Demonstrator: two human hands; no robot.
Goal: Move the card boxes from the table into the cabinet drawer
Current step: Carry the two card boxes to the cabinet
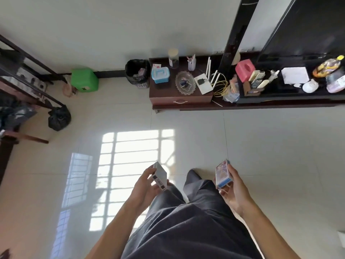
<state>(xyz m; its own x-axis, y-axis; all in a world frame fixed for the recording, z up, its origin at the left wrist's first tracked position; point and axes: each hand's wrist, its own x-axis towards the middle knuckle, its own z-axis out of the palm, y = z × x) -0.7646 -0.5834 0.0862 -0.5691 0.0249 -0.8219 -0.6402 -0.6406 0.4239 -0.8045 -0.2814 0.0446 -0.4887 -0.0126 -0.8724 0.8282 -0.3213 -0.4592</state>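
1. Two card boxes are in view, one in each hand, held over the pale tiled floor (261, 146) in front of dark trousers (186, 221).
2. At about 1 o'clock, well apart from the hands, stands the low brown cabinet (179, 94); its drawer (180, 101), with a pale handle, is shut. On the cabinet top sit a blue-lidded container (160, 74), a glass dish (185, 82) and a white router (204, 83).
3. At 11 o'clock from the cabinet's side stands a black bin (137, 73), and further left a green stool (85, 79).
4. The left hand (144, 186), at about 7 o'clock, is clamped on the white card box (160, 176): plain pale faces, a barcode and dark print on its narrow near end, tilted with its far end up.
5. The right hand (234, 189), at about 5 o'clock, grips the colourful card box (222, 174): pink and purple picture on the broad face, blue band at the near end, standing nearly on edge.
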